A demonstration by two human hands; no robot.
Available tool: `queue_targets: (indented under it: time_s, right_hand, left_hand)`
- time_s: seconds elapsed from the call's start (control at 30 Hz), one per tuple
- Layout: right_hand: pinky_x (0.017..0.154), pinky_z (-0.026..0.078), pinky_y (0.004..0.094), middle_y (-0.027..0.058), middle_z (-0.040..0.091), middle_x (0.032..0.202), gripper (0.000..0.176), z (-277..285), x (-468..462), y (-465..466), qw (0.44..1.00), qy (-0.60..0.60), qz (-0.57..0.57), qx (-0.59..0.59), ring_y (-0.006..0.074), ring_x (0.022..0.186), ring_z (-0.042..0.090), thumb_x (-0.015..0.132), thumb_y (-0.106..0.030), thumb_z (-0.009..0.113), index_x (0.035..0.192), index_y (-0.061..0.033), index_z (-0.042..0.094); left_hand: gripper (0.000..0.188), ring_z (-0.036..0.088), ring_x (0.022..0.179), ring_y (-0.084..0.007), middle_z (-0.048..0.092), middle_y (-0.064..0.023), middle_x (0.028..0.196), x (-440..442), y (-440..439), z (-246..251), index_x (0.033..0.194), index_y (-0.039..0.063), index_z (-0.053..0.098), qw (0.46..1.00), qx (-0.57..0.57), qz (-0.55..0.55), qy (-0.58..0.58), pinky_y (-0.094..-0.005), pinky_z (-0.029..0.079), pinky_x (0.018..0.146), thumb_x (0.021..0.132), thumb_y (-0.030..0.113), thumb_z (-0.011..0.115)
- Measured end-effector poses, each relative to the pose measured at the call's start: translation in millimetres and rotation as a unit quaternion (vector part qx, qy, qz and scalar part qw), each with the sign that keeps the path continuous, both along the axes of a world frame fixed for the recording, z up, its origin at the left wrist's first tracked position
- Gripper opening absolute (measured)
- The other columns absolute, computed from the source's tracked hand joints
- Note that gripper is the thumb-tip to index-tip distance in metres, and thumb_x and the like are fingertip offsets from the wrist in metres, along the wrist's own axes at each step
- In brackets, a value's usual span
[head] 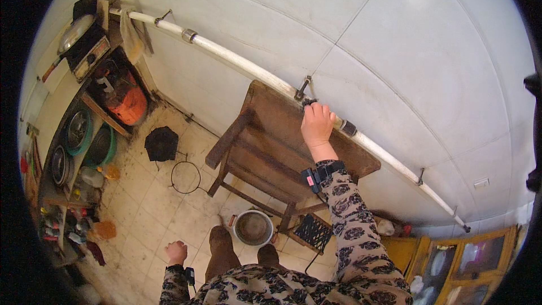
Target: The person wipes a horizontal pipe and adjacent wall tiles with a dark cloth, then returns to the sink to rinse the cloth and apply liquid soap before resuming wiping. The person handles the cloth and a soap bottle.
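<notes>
My right hand (318,125) reaches forward to the white wall pipe (245,65), beside a metal bracket (303,88). Its fingers curl over a small dark fuzzy wad (310,102), possibly a scouring pad, pressed against the pipe; most of it is hidden under the hand. To the right of the hand, a dark coupling (348,128) joins the pipe. Low at my left side hangs my left hand (176,252), fingers curled in, with nothing visible in it. Under my right forearm stands a brown wooden bench (271,135) with a backrest, against the wall.
A two-handled metal pot (254,228) stands on the floor by my feet, near a black crate-like grid (313,233). A wire ring stand (185,177) and dark stool (161,144) are to the left. Beyond are shelves with basins (78,132), an orange gas cylinder (127,103) and a stove (89,57).
</notes>
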State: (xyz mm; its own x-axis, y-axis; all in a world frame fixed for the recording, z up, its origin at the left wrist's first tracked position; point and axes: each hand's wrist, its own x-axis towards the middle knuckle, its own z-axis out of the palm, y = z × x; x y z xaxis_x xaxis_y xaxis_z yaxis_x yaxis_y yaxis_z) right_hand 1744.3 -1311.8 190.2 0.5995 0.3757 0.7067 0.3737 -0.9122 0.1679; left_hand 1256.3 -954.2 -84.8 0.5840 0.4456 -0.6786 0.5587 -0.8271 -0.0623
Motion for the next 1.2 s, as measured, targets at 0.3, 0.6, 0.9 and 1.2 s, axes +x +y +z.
queue_targets:
  time_s: [0.3,0.6,0.9,1.2]
  right_hand:
    - [0.081,0.038,0.0438,0.0050,0.058,0.093,0.011,29,23,21,0.976,0.185,-0.114,0.003,0.0245,0.097,0.050,0.076,-0.014,0.058,0.083,-0.0109,0.065]
    - [0.075,0.038,0.0392,0.0039,0.054,0.086,0.009,13,9,21,0.995,0.080,-0.056,0.016,0.0236,0.090,0.051,0.077,-0.014,0.055,0.082,-0.0113,0.063]
    - [0.078,0.049,0.0403,0.0168,0.065,0.094,0.025,45,115,-11,0.882,0.469,-0.020,-0.031,0.0362,0.089,0.061,0.073,-0.018,0.057,0.093,-0.0101,0.069]
    - [0.081,0.049,0.0434,0.0195,0.065,0.096,0.027,70,64,-71,0.858,0.479,-0.141,-0.123,0.0370,0.092,0.061,0.075,-0.018,0.053,0.095,-0.0066,0.069]
  left_hand:
    - [0.023,0.056,0.099,-0.0265,0.067,-0.0049,0.093,-23,8,-8,0.092,0.018,0.069,1.000,0.005,0.011,0.025,-0.0477,0.038,0.086,0.078,0.031,0.057]
    - [0.023,0.058,0.095,-0.0309,0.066,-0.0088,0.093,-10,-3,7,0.085,0.012,0.068,0.999,0.037,-0.010,-0.017,-0.0496,0.042,0.082,0.080,0.030,0.054]
    - [0.026,0.059,0.095,-0.0315,0.066,-0.0103,0.093,-23,-2,3,0.087,0.011,0.068,1.000,0.013,0.003,0.002,-0.0554,0.042,0.081,0.081,0.034,0.056]
    - [0.030,0.055,0.101,-0.0297,0.065,-0.0089,0.099,-28,3,6,0.095,0.010,0.067,0.999,0.010,0.035,0.015,-0.0537,0.037,0.090,0.084,0.035,0.054]
